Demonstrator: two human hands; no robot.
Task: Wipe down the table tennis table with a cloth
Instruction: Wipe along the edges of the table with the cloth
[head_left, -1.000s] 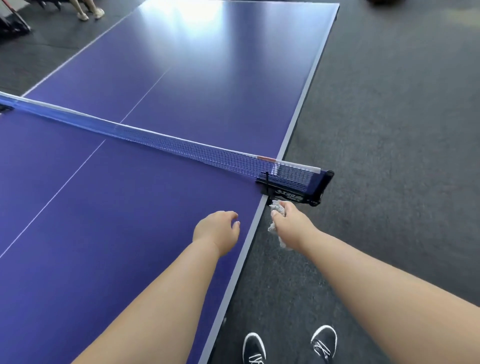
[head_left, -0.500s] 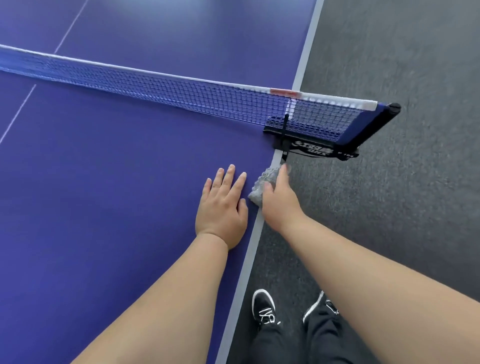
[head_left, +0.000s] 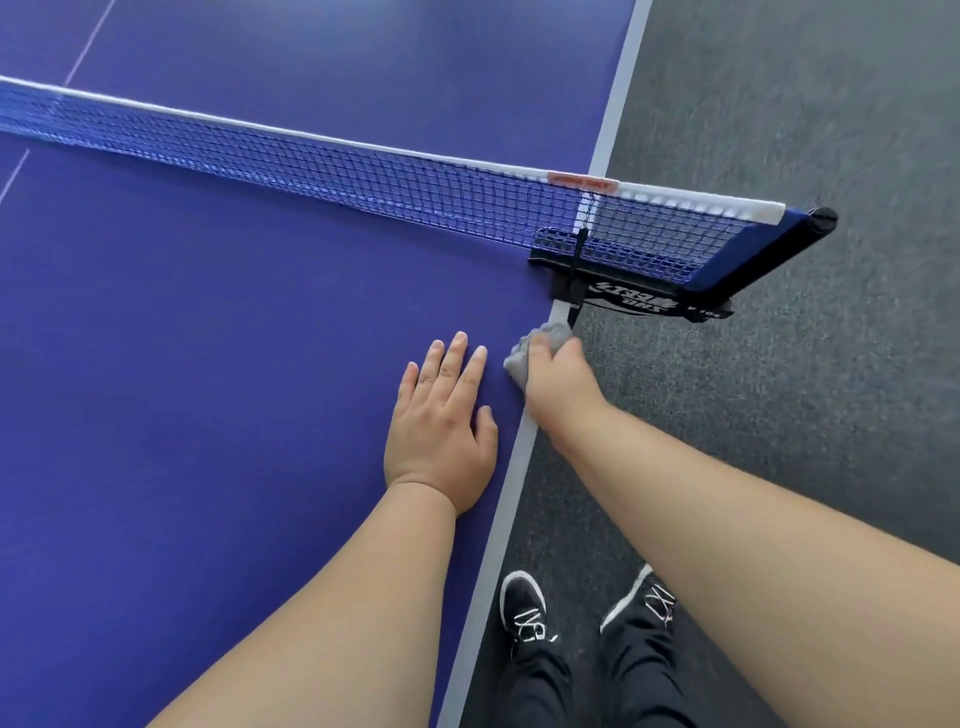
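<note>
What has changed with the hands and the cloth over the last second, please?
The left hand uncurled and now lies flat, fingers spread, on the purple table tennis table. The right hand brought the crumpled grey cloth from beside the edge onto the table's white border. Unchanged: its grip on the cloth, the blue net.

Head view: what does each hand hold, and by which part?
The right hand grips a grey cloth by its near end, the rest poking out at the table edge. The left hand holds nothing, resting flat on the table.
</note>
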